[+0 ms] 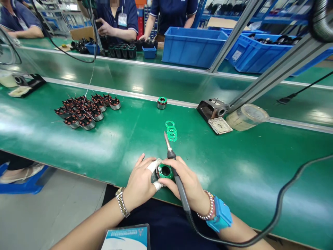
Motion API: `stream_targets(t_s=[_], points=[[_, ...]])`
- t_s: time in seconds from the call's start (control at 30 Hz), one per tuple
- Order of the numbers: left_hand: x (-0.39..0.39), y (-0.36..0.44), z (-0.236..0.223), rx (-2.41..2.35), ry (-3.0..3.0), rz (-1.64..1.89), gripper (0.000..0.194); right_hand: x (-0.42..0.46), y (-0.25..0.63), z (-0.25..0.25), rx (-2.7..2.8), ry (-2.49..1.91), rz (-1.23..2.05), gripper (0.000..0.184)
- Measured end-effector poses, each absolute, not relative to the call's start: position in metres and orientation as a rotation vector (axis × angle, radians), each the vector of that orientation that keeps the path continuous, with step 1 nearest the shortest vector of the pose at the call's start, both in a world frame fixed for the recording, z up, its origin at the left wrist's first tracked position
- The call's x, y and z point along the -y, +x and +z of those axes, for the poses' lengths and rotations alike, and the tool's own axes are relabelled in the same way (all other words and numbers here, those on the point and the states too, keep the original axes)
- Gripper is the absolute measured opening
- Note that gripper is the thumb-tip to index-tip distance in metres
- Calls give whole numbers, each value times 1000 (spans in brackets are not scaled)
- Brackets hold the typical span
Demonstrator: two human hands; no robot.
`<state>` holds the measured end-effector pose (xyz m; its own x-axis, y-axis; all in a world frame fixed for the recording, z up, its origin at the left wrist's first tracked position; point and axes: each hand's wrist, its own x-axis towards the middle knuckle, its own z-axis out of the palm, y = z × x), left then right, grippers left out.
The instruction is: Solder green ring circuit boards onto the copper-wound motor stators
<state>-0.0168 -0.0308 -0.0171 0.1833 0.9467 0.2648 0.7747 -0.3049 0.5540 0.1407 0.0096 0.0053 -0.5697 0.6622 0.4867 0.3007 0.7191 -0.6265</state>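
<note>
Close to the table's front edge, my left hand, with white tape on its fingers, is closed round the left side of a motor stator with a green ring board on top. My right hand grips the stator's right side with thumb and fingers. A soldering iron also rests in the right hand, its tip pointing up and away. Just past the tip lie several loose green ring boards. Farther back stands another stator with a green board.
Several wound stators stand grouped at left. A soldering-iron stand, its sponge and a cloudy plastic tub sit at right. The iron's cable crosses the right side. Co-workers sit beyond the rail near blue bins.
</note>
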Motion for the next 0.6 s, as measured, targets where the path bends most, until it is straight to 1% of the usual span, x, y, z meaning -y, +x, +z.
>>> stream_targets(t_s=[0.1,0.17,0.23,0.3,0.33,0.37,0.5,0.53,0.6], points=[[30,-17,-18,-1642,2176,822,46,-12,140,5,2187,-734,634,32],[31,-18,-18,-1644,2172,818,48,-12,144,6,2182,-729,638,36],[32,-19,-18,-1640,2156,810,59,-9,152,8,2155,-741,618,36],[33,-20,-17,-1631,2125,810,74,-1,163,9,2093,-821,571,30],[33,-19,-16,-1624,2108,822,78,3,168,8,2060,-876,549,27],[34,-18,-16,-1617,2092,849,76,8,173,8,2034,-925,535,25],[34,-13,-16,-1647,2019,1022,44,25,182,2,2042,-980,560,26],[34,-11,-17,-1672,1995,1047,40,27,182,1,2055,-974,576,26],[34,-9,-18,-1713,1958,1061,40,29,179,-1,2075,-969,612,26]])
